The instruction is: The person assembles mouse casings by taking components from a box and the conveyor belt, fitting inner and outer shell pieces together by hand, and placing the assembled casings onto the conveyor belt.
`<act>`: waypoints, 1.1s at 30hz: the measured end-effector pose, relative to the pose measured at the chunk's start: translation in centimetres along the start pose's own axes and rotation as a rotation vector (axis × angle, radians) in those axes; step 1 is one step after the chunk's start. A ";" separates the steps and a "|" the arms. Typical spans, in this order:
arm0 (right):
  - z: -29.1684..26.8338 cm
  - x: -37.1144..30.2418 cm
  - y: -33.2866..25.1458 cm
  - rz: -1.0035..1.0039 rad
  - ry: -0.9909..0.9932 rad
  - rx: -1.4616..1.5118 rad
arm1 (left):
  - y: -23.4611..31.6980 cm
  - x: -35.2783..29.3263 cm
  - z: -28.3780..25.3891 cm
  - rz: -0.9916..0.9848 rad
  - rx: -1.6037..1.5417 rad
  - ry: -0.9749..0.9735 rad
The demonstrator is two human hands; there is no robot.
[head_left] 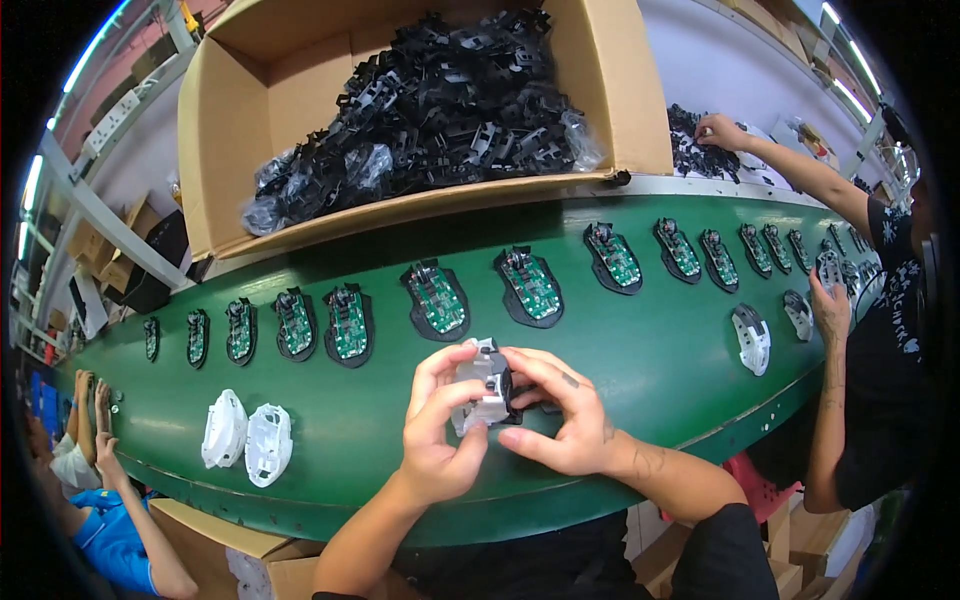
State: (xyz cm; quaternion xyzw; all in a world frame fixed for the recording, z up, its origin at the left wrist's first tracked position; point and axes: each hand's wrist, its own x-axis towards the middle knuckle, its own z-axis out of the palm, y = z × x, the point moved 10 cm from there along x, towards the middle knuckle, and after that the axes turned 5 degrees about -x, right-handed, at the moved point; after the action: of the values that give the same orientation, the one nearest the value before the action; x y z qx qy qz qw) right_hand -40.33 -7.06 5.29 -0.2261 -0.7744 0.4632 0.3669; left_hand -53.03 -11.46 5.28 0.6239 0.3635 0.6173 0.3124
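Left hand and right hand, grip clamped on grey-and-black plastic shell, near green table's curved front edge, open surface either side

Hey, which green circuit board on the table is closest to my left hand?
The sixth green circuit board from the left, just beyond your left hand; the fifth board and seventh board lie farther from that hand.

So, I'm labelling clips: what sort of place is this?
Probably a factory assembly line: circuit boards in a row on a green surface, a carton of black parts, and co-workers alongside.
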 end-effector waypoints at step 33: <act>-0.1 -0.9 -2.5 -0.091 0.231 -0.179 | 1.5 0.4 -1.2 -0.132 0.043 0.031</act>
State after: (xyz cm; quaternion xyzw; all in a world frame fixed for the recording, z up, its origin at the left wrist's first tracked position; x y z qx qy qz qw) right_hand -39.76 -8.78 7.19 -0.2744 -0.7747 0.3458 0.4527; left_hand -54.13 -12.03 6.81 0.5955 0.4220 0.5969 0.3332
